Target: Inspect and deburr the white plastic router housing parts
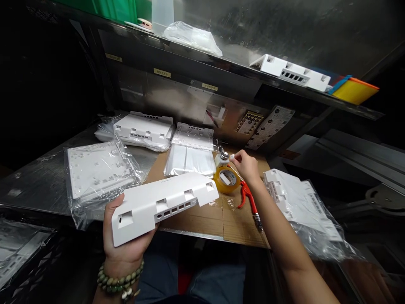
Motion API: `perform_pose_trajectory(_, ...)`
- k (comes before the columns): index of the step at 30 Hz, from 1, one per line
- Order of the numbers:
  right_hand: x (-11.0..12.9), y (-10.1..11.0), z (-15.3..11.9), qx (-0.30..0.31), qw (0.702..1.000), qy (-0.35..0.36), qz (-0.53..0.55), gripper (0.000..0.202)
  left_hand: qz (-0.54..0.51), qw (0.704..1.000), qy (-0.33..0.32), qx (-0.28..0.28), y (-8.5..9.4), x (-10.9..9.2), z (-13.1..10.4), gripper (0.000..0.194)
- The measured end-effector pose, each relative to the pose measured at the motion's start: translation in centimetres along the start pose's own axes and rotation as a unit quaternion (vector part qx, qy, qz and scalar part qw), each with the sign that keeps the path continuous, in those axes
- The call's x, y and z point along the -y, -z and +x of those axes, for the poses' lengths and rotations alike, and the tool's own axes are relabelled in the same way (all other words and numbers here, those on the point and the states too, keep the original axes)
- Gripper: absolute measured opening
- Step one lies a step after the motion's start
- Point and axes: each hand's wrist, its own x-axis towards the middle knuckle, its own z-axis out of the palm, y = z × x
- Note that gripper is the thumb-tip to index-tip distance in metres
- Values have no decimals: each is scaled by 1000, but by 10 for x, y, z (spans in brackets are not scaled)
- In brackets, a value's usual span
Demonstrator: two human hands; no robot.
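Note:
My left hand (128,249) grips a white plastic housing (164,200) from below, with its row of port openings facing me. Fingers pinched together, my right hand (245,164) holds a small white piece (232,157) beside a small bottle with a metal top (223,157). Just in front of the bottle lies a roll of yellow tape (227,179). A red air gun (247,196) rests on the cardboard (205,219), near my right forearm.
Bagged white housings (99,169) lie at the left, with stacked ones (144,128) behind. White sleeves (190,160) sit mid-table. More bagged parts (303,207) are at the right. A metal shelf (234,63) overhead carries another housing (292,72) and a yellow bundle (354,90).

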Motion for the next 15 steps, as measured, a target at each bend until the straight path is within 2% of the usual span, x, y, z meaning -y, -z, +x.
perform_pose_trajectory(6, 10, -3, 35, 2, 1000, 13, 28, 23, -4, 1000, 13, -2, -2, -1, -4, 26)
perform_pose_trajectory(15, 25, 0, 42, 31, 999, 36, 26, 20, 10, 1000, -17, 2, 2, 2, -3, 28)
